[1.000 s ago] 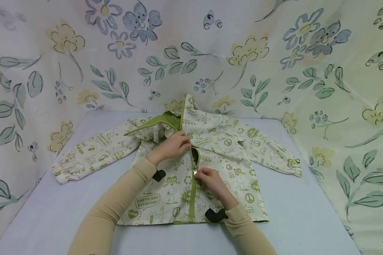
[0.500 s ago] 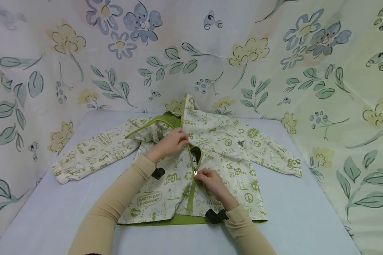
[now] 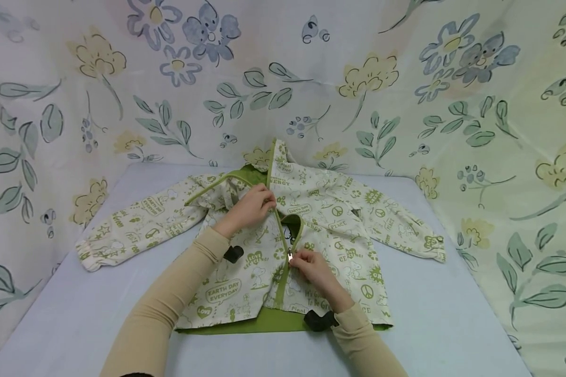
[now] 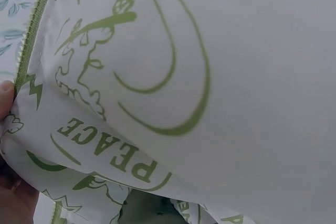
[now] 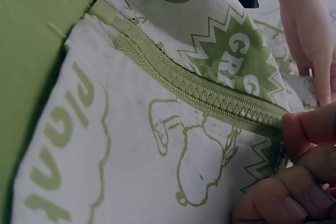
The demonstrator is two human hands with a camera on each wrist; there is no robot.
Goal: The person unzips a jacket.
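A white hooded jacket with green printed slogans and cartoon dogs lies front up, sleeves spread to both sides. My left hand pinches its left front edge near the neck. In the left wrist view, fingertips sit at the toothed edge. My right hand pinches the metal zipper pull at mid-chest. Above the pull the two toothed edges part in a gap; below it the green zipper is joined down to the hem, as the right wrist view shows. The right fingertips partly hide the slider.
The jacket rests on a table with a pale cloth. A flower-printed curtain hangs behind and at both sides. The hood lies half folded, and green lining shows under the raised hem.
My left hand has shifted slightly up and left with the front edge. The gap above the slider has widened, and the hem has risen, baring green lining. The right hand has barely moved.
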